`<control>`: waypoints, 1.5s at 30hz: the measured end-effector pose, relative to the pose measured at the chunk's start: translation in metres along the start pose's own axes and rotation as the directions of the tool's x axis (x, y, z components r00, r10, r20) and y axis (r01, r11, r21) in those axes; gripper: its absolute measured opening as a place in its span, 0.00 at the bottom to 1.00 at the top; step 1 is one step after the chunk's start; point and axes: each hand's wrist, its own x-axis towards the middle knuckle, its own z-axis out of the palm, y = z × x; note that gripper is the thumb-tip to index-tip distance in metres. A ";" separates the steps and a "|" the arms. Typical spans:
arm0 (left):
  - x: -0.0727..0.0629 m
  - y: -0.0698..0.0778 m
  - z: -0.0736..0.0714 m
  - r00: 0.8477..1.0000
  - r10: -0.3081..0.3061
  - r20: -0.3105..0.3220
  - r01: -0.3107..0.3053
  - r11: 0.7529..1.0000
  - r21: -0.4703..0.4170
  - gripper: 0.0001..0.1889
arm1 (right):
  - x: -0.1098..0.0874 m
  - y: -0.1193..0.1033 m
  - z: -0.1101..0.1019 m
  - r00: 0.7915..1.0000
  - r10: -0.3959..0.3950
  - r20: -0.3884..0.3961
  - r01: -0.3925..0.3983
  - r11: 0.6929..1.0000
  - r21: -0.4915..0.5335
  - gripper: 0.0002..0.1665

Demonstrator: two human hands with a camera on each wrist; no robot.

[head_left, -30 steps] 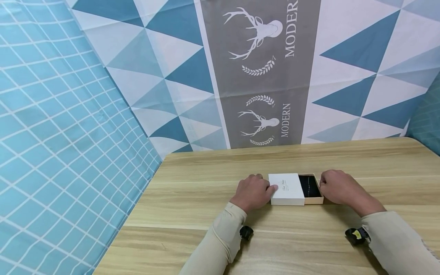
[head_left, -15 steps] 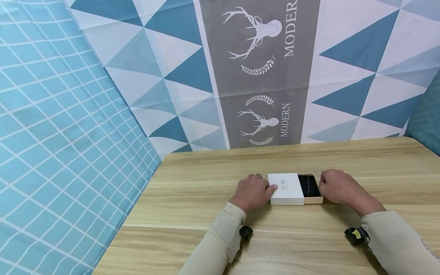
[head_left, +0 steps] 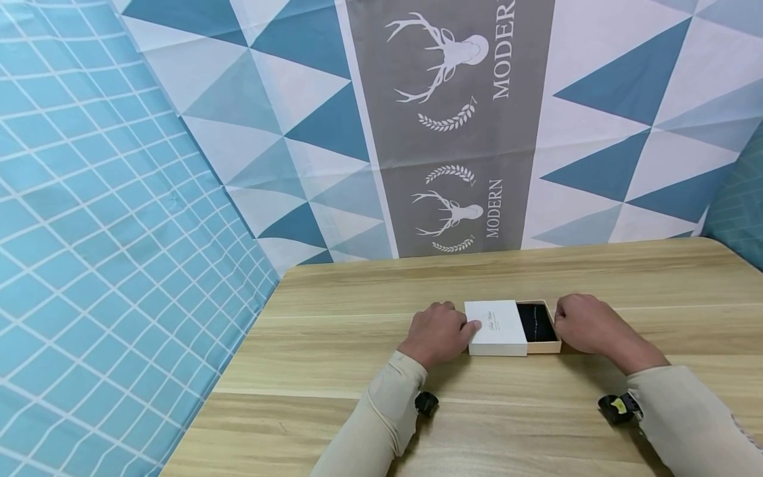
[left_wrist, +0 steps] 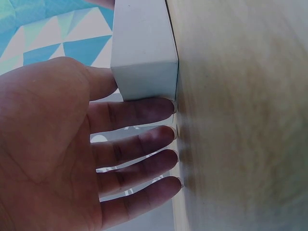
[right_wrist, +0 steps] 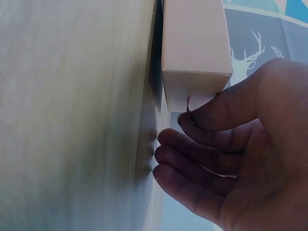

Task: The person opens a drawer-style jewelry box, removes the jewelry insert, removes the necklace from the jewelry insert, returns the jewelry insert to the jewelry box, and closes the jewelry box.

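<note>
A white cardboard jewelry box sleeve [head_left: 492, 328] with small lettering lies flat on the table. Its drawer [head_left: 545, 347] sticks partly out to the right. Inside, a thin silver-coloured chain [head_left: 536, 322] lies on a black pad [head_left: 529, 332]. My left hand [head_left: 438, 333] holds the sleeve's left end, thumb over the top and index finger against the end in the left wrist view; the other fingers reach down to the table. At the drawer's right end, my right hand [head_left: 587, 324] pinches a small pull tab [right_wrist: 189, 107] between thumb and index finger. The drawer's hidden part sits under the sleeve.
The wooden table [head_left: 310, 344] extends around the box on all sides. Behind it hangs a patterned cloth [head_left: 453, 132] with deer heads and triangles. A blue gridded cloth [head_left: 107, 232] lines the left side. Black straps with devices circle both wrists.
</note>
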 end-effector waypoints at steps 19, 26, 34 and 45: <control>0.000 0.000 0.000 1.000 -0.001 -0.005 0.001 1.000 0.001 0.22 | -0.001 0.000 -0.001 1.000 -0.002 0.005 0.002 1.000 -0.002 0.14; 0.000 0.000 -0.001 1.000 0.000 -0.002 0.000 1.000 0.002 0.22 | -0.001 0.000 -0.001 1.000 0.004 0.004 -0.004 1.000 0.002 0.15; 0.000 0.000 -0.001 1.000 0.001 0.006 -0.001 1.000 -0.003 0.22 | -0.001 0.000 0.000 1.000 0.010 0.004 -0.010 1.000 0.004 0.15; 0.000 0.000 -0.001 1.000 0.000 -0.011 0.000 1.000 -0.005 0.21 | -0.001 0.000 0.000 1.000 0.011 -0.007 -0.011 1.000 0.007 0.16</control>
